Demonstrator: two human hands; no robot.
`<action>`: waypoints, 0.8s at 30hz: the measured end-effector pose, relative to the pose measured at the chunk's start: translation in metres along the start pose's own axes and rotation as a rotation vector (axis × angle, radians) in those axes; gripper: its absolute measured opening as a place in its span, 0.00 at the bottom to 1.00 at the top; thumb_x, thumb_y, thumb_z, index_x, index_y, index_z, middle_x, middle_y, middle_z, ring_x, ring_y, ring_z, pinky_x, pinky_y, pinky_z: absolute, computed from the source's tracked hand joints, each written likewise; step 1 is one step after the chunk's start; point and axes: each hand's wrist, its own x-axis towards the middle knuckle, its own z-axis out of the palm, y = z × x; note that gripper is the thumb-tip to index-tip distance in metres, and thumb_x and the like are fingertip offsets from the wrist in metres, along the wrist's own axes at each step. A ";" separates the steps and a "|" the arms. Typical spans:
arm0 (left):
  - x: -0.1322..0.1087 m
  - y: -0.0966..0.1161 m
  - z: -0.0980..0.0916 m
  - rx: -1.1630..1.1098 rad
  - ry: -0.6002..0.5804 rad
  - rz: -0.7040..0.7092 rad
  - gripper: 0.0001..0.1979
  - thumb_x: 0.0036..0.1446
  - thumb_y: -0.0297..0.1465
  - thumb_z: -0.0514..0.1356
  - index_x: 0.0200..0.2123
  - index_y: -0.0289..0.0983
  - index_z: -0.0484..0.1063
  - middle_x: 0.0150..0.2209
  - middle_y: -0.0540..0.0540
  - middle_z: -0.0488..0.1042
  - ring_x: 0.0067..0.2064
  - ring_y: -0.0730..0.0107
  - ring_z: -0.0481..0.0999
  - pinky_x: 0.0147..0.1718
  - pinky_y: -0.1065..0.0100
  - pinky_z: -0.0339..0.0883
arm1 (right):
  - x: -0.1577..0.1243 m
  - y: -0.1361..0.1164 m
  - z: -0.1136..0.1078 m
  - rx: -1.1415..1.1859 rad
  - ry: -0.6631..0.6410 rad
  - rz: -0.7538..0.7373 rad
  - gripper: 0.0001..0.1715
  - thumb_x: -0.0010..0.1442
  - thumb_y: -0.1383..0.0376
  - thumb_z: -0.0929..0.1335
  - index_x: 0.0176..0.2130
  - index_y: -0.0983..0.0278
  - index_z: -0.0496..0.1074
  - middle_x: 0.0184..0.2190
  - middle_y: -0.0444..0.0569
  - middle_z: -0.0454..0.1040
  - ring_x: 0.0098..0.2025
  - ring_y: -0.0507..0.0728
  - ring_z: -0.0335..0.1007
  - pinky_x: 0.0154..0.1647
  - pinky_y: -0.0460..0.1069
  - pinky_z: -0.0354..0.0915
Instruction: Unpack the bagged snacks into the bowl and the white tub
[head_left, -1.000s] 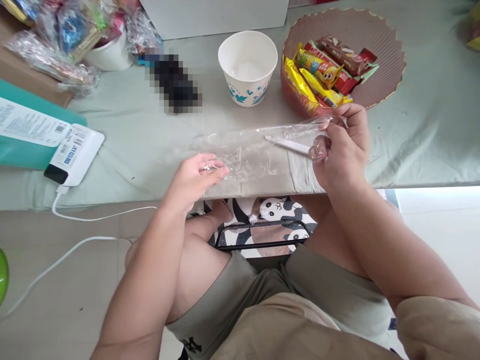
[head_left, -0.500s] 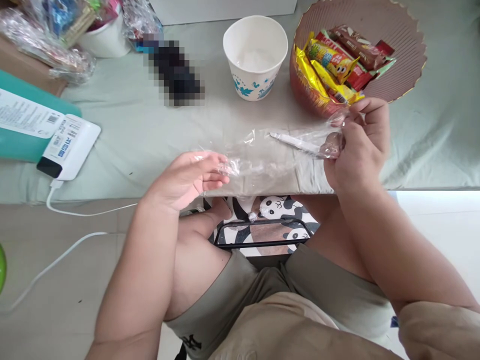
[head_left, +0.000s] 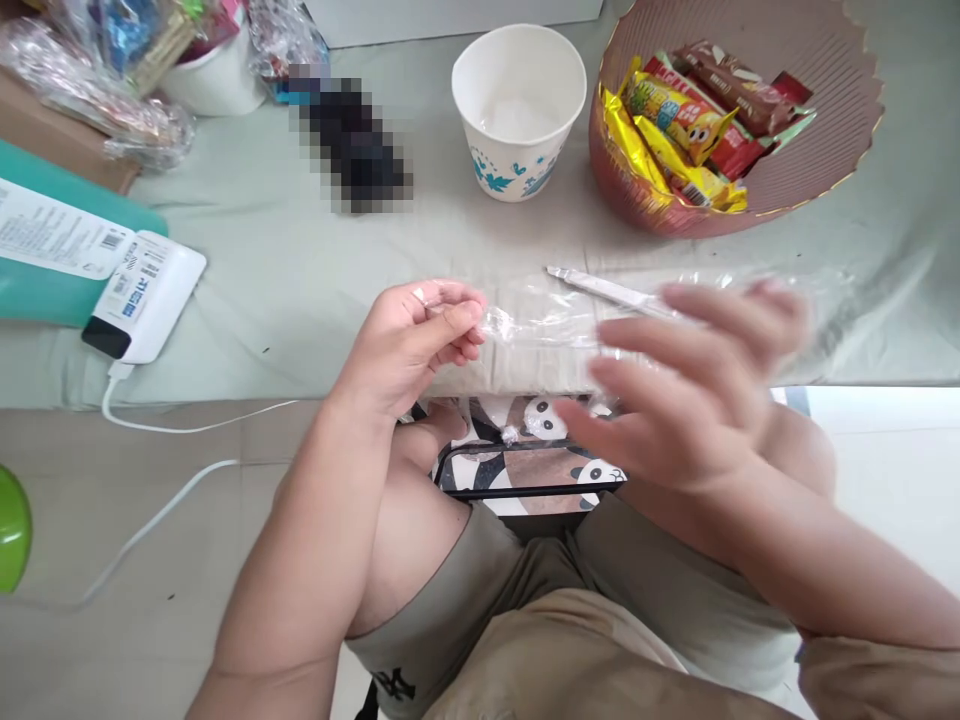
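My left hand (head_left: pixel 422 338) pinches one end of a clear plastic film (head_left: pixel 551 325) at the table's front edge. The film stretches rightward over the cloth, and its far end is hard to make out. My right hand (head_left: pixel 690 380) hovers above the film's right part, blurred by motion, its fingers spread and nothing visible in them. A thin white pen-like tool (head_left: pixel 607 288) with a narrow tip lies beside or under the film; my right fingers hide its other end.
Behind the film stand a white paper cup (head_left: pixel 516 155) with blue leaves and a pink ribbed bowl (head_left: pixel 832 130) holding wrapped snacks. At left lie a white power bank (head_left: pixel 150 300) with a cable, a teal package (head_left: pixel 45 285) and plastic-wrapped items (head_left: pixel 97 90).
My right hand has let go of the film's right end, come toward me and spread its fingers. My left hand has shifted slightly right and now pinches the film more tightly.
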 end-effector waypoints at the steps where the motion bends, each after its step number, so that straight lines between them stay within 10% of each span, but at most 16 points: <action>1: 0.001 0.001 0.003 0.018 -0.017 -0.003 0.09 0.50 0.31 0.73 0.33 0.36 0.78 0.24 0.51 0.75 0.23 0.75 0.74 0.25 0.73 0.71 | 0.002 -0.004 0.007 -0.052 0.044 -0.080 0.17 0.60 0.45 0.73 0.51 0.35 0.77 0.40 0.42 0.82 0.55 0.70 0.78 0.70 0.78 0.52; 7: 0.009 0.004 0.011 0.055 -0.055 -0.008 0.08 0.49 0.29 0.72 0.34 0.35 0.79 0.22 0.50 0.74 0.21 0.76 0.71 0.20 0.74 0.65 | 0.018 0.001 0.010 -0.017 0.043 -0.091 0.07 0.66 0.56 0.72 0.34 0.51 0.79 0.20 0.40 0.74 0.24 0.55 0.71 0.51 0.62 0.69; 18: 0.018 0.002 0.011 0.053 0.014 -0.079 0.05 0.51 0.28 0.68 0.34 0.36 0.77 0.18 0.54 0.66 0.18 0.79 0.64 0.17 0.74 0.57 | 0.021 0.010 0.005 0.184 0.189 0.119 0.20 0.67 0.49 0.71 0.31 0.60 0.75 0.24 0.45 0.74 0.26 0.53 0.69 0.31 0.51 0.69; 20: 0.023 -0.005 0.009 0.085 0.172 0.070 0.07 0.53 0.34 0.69 0.33 0.38 0.75 0.17 0.57 0.62 0.17 0.79 0.59 0.17 0.71 0.51 | 0.022 0.013 0.006 0.284 0.180 0.210 0.22 0.68 0.47 0.70 0.32 0.61 0.74 0.23 0.43 0.71 0.25 0.52 0.66 0.28 0.50 0.67; 24: 0.029 -0.015 0.005 0.298 0.465 0.886 0.27 0.50 0.60 0.69 0.36 0.43 0.75 0.29 0.51 0.76 0.31 0.70 0.75 0.32 0.63 0.69 | 0.024 0.015 0.008 0.366 0.148 0.263 0.25 0.66 0.43 0.70 0.32 0.61 0.72 0.21 0.41 0.66 0.25 0.50 0.64 0.28 0.49 0.64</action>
